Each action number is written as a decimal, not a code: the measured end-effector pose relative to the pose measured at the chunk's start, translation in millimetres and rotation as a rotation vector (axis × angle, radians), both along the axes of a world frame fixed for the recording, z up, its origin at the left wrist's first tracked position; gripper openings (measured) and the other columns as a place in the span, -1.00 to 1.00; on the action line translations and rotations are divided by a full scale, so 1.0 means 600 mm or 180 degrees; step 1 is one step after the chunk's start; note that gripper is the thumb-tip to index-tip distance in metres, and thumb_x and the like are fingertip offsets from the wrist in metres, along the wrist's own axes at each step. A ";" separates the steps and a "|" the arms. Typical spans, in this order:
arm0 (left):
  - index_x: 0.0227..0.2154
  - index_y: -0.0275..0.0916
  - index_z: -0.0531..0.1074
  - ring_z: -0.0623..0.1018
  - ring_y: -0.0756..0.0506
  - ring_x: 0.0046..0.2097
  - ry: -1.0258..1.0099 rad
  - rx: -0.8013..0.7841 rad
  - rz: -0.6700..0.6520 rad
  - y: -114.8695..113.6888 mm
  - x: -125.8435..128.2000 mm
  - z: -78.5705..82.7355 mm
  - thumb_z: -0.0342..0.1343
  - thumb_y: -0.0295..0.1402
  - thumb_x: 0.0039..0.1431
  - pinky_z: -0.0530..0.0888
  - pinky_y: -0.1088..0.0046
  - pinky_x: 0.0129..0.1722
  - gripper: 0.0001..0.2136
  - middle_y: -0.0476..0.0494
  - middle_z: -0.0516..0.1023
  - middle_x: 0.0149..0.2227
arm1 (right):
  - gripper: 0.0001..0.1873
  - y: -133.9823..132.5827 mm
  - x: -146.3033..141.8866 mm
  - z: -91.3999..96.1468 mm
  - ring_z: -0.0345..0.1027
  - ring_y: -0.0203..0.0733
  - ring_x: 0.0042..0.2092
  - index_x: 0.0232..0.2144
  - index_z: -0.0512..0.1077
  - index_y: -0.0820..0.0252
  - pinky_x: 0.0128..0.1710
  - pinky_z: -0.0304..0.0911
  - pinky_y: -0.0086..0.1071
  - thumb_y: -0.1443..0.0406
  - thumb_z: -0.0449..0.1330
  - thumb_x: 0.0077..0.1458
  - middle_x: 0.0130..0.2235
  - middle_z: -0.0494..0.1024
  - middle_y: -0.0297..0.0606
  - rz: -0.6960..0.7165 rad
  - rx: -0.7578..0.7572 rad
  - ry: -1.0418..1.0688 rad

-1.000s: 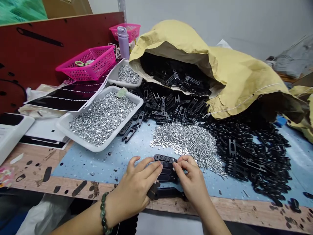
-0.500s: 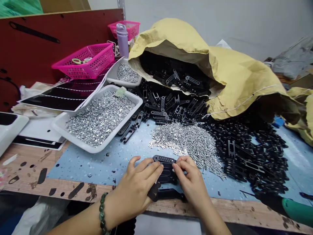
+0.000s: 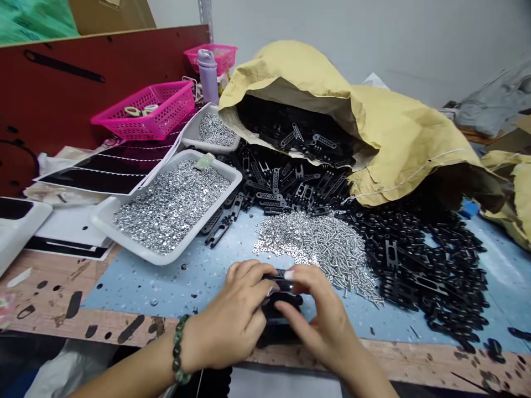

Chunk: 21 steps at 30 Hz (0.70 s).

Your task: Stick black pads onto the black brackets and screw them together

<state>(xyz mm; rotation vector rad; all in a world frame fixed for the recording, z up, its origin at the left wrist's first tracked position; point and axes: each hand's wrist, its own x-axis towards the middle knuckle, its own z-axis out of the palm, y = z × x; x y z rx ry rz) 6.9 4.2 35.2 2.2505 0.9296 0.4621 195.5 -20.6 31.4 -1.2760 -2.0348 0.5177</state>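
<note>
At the front of the blue mat, a small stack of black plastic parts [image 3: 282, 299] lies between my two hands. My left hand [image 3: 232, 318], with a green bead bracelet at the wrist, curls its fingers over the left side of the stack. From the right, my right hand [image 3: 327, 318] grips the same parts, index finger at the far edge and thumb at the near side. My fingers cover most of the stack, so its details are hidden. Just beyond lie a heap of silver nuts [image 3: 276, 235] and a heap of silver screws [image 3: 338, 251].
A white tray of nuts [image 3: 102, 215] stands left, with a smaller white tray [image 3: 191, 132] of screws behind. Yellow paper sacks [image 3: 298, 63] spill black parts at the back. More black parts [image 3: 423, 265] are piled right. A pink basket [image 3: 166, 119] and purple bottle [image 3: 208, 77] stand back left.
My right thumb has shifted down and apart from the index finger, and my left fingers have curled more. The green-handled tool at right has dropped mostly out of view. The view has tilted slightly up.
</note>
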 end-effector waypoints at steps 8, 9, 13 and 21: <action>0.23 -0.13 0.01 0.16 -0.17 0.25 -0.0401 -0.0027 0.0708 0.003 -0.023 -0.011 -0.24 -0.53 0.23 0.27 0.13 0.17 -0.50 -0.15 0.10 0.25 | -0.89 0.015 -0.004 -0.003 0.35 -0.31 -0.42 -0.27 0.42 0.13 -0.44 0.31 -0.44 0.32 0.08 0.20 -0.35 0.40 -0.31 -0.0373 -0.1010 0.1176; 0.22 -0.12 0.03 0.15 -0.19 0.24 -0.0277 0.0143 0.0707 0.003 -0.027 -0.014 -0.21 -0.53 0.22 0.24 0.09 0.16 -0.50 -0.15 0.13 0.25 | -0.88 0.019 0.002 -0.009 0.34 -0.32 -0.46 -0.31 0.44 0.14 -0.48 0.31 -0.45 0.29 0.10 0.19 -0.37 0.38 -0.32 -0.0550 -0.1175 0.1367; 0.17 -0.14 0.17 0.19 -0.27 0.20 0.0419 0.0653 0.0140 0.001 -0.033 -0.028 -0.08 -0.56 0.08 0.11 -0.03 0.12 -0.46 -0.10 0.28 0.18 | -0.81 0.033 0.008 -0.037 0.33 -0.33 -0.51 -0.38 0.48 0.18 -0.56 0.33 -0.46 0.19 0.16 0.12 -0.39 0.37 -0.31 -0.0856 -0.1644 0.1604; 0.17 -0.23 0.19 0.23 -0.25 0.18 0.0664 0.0824 0.0016 -0.006 -0.028 -0.036 -0.06 -0.53 0.09 0.00 0.02 0.12 -0.47 -0.12 0.33 0.17 | -0.77 0.042 0.002 -0.044 0.32 -0.32 -0.52 -0.39 0.49 0.18 -0.60 0.30 -0.46 0.19 0.10 0.13 -0.38 0.39 -0.29 -0.0868 -0.1727 0.1036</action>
